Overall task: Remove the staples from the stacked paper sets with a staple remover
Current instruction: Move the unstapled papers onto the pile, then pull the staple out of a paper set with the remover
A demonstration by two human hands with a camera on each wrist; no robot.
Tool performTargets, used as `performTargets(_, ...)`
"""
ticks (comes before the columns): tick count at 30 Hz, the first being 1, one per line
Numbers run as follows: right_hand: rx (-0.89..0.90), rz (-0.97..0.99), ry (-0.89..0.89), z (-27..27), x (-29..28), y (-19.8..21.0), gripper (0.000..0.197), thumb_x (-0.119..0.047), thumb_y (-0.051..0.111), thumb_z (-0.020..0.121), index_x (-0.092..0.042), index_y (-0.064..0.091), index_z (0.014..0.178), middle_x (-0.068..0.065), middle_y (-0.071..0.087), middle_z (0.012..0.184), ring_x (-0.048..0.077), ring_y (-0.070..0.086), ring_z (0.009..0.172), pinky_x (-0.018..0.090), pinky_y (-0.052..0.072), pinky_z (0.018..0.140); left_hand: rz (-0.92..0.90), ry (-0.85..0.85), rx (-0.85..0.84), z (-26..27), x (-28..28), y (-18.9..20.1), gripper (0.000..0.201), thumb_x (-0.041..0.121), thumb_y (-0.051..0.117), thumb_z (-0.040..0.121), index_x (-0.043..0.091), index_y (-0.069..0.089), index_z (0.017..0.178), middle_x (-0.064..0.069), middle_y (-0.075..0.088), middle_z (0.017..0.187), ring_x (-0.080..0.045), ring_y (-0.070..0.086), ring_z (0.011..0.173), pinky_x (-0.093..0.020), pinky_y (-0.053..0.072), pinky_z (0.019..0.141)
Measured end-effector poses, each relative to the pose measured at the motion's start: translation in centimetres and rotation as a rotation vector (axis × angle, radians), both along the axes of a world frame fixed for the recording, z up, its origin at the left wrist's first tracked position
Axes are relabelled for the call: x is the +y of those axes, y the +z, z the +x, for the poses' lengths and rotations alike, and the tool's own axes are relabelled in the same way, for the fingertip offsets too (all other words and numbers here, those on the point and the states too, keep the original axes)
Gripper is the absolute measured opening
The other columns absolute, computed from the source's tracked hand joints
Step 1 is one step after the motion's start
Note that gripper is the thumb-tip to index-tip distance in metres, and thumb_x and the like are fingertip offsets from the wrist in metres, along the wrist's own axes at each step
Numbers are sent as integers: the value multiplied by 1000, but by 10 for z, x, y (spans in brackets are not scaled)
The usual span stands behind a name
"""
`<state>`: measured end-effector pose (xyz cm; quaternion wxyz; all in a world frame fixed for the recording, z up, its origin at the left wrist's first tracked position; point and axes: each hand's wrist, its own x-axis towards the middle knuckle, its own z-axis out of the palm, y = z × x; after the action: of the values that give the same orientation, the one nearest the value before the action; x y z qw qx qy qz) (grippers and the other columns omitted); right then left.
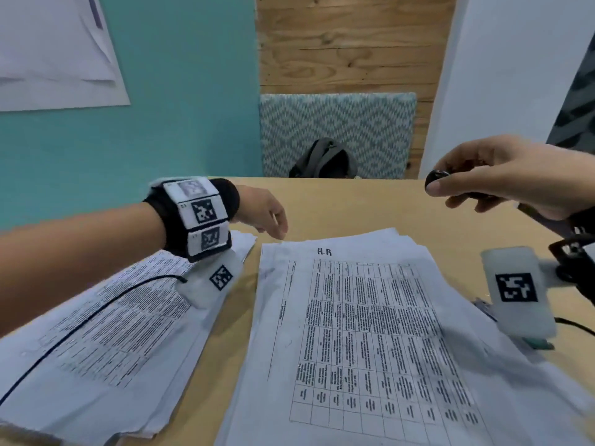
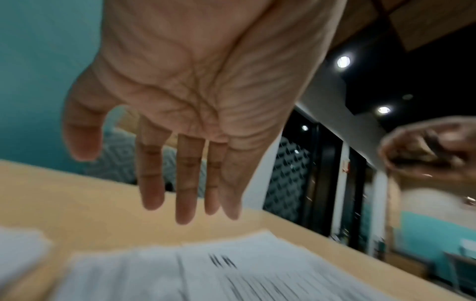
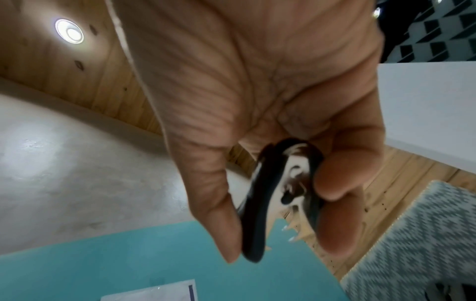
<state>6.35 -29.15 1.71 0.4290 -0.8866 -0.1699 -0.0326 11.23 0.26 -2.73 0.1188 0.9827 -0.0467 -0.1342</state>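
Two paper stacks lie on the wooden table (image 1: 354, 201). The middle stack (image 1: 363, 333) shows a printed table headed "H.R"; it also shows blurred in the left wrist view (image 2: 231, 270). A second stack (image 1: 106, 333) lies to its left. My left hand (image 1: 270, 217) hovers with straight fingers (image 2: 188, 183) just above the middle stack's top left corner, holding nothing. My right hand (image 1: 483, 185) is raised over the table's right side and pinches a black staple remover (image 1: 436, 180) between thumb and fingers; its metal teeth (image 3: 291, 230) show in the right wrist view.
A dark backpack (image 1: 325, 160) sits on the floor beyond the table's far edge, before a patterned panel (image 1: 338, 130). A teal wall (image 1: 177, 107) rises behind the left side. A black cable (image 1: 80, 320) runs across the left stack.
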Motion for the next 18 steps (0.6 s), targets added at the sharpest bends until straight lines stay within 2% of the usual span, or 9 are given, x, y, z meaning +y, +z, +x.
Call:
performTargets(2, -13, -65, -7, -1, -5, 4, 77, -54, 84, 34, -10, 66, 94, 7, 70, 85, 9, 68, 69, 17, 44, 50, 11, -116, 20, 11, -41, -19, 30, 18, 63, 87, 14, 61, 116, -2, 61, 106, -15, 54, 96, -27, 41, 89)
performTargets(3, -6, -71, -14, -2, -7, 6, 71, -51, 85, 42, -8, 66, 96, 9, 70, 87, 10, 67, 68, 18, 44, 51, 32, -163, 22, 18, -57, -29, 33, 16, 64, 87, 14, 60, 120, -3, 61, 114, -17, 55, 102, -27, 41, 91)
performTargets(5, 0, -63, -39, -3, -10, 9, 45, -32, 78, 68, -5, 64, 101, 11, 68, 90, 13, 64, 72, 21, 45, 56, 95, -228, 11, 34, -82, -43, 41, 16, 66, 85, 13, 56, 125, -4, 59, 125, -20, 55, 111, -26, 41, 92)
performTargets(6, -5, -59, -47, -4, -11, 9, 39, -27, 75, 72, -4, 63, 102, 10, 67, 89, 13, 64, 73, 22, 45, 57, 136, -246, 12, 41, -92, -47, 45, 18, 68, 84, 13, 55, 127, -4, 58, 127, -21, 55, 113, -27, 42, 91)
performTargets(10, -17, -92, -59, -2, -12, 9, 39, -27, 75, 70, -6, 64, 101, 6, 67, 86, 12, 65, 74, 21, 46, 56, 297, -247, 45, 65, -116, -48, 68, 31, 73, 79, 12, 42, 136, -5, 49, 135, -25, 48, 121, -32, 40, 98)
performTargets(14, -36, -71, -73, 1, -17, 9, 40, -26, 75, 70, -6, 63, 103, 6, 66, 85, 11, 64, 72, 19, 47, 56, 363, -286, 78, 81, -117, -45, 70, 35, 75, 75, 11, 42, 132, -6, 47, 133, -24, 47, 118, -34, 40, 98)
performTargets(16, -48, -60, -75, 2, -18, 8, 40, -25, 75, 71, -5, 63, 103, 7, 67, 87, 10, 64, 72, 20, 47, 57, 390, -302, 95, 87, -116, -47, 65, 37, 75, 75, 12, 45, 126, -5, 49, 120, -23, 49, 106, -32, 43, 90)
performTargets(18, -50, -59, -76, 3, -18, 7, 40, -25, 75, 71, -5, 63, 103, 7, 67, 87, 10, 64, 71, 20, 48, 57, 375, -319, 113, 92, -115, -48, 50, 36, 76, 74, 13, 48, 108, -4, 46, 102, -20, 45, 85, -25, 40, 67)
